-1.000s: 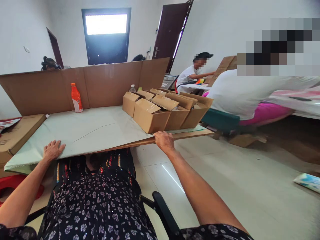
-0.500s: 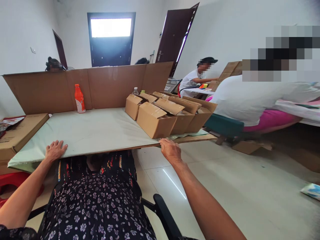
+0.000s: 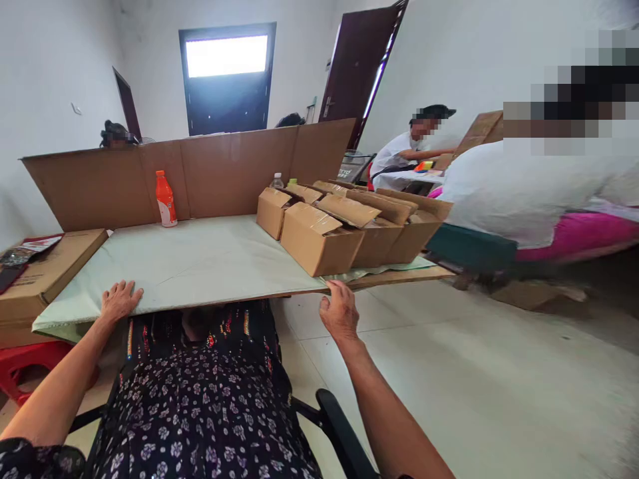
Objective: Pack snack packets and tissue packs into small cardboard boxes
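Note:
My left hand (image 3: pixel 120 301) lies flat on the near left part of the table (image 3: pixel 200 256), fingers spread on its pale green cloth. At the table's near edge, the fingertips of my right hand (image 3: pixel 341 311) touch the cloth's rim, with the thumb apart from the fingers and nothing seen between them. Just beyond that hand stands a cardboard box (image 3: pixel 319 243), the nearest of several with their flaps partly raised. An orange bottle (image 3: pixel 166 199) stands upright at the back of the table.
A tall cardboard panel (image 3: pixel 229 169) borders the table's far side. On the left, a flat carton (image 3: pixel 64 269) sits near a red stool (image 3: pixel 30 362). A chair armrest (image 3: pixel 344 432) is beside my right forearm. Two people in white sit at the right; heads show behind the panel.
My right hand has loosened at the table edge, its thumb now apart from the fingers. The view has shifted slightly; my left hand and the boxes stay in place on the table.

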Action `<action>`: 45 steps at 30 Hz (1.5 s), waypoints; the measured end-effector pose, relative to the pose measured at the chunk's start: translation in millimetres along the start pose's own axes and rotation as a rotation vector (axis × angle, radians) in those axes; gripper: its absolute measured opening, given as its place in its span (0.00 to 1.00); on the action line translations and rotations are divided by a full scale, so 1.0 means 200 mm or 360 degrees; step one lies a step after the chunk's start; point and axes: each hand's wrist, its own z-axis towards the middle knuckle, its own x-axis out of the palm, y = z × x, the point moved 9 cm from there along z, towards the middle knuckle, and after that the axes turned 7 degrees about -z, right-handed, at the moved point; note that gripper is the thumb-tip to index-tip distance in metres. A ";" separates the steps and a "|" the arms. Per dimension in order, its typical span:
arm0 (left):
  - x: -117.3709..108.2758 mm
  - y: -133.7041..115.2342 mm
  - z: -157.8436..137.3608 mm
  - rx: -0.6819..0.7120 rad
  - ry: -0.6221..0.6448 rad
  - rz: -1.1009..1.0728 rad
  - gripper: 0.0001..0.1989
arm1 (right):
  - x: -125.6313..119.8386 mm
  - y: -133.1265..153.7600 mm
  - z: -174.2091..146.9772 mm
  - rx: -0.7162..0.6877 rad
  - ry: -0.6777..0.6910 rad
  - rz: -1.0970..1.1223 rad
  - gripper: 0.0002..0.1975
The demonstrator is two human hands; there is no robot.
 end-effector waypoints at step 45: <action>0.00 -1.61 0.35 0.1715 0.0079 -0.0832 0.34 | -0.40 0.49 0.84 -0.0014 0.0065 0.0059 0.19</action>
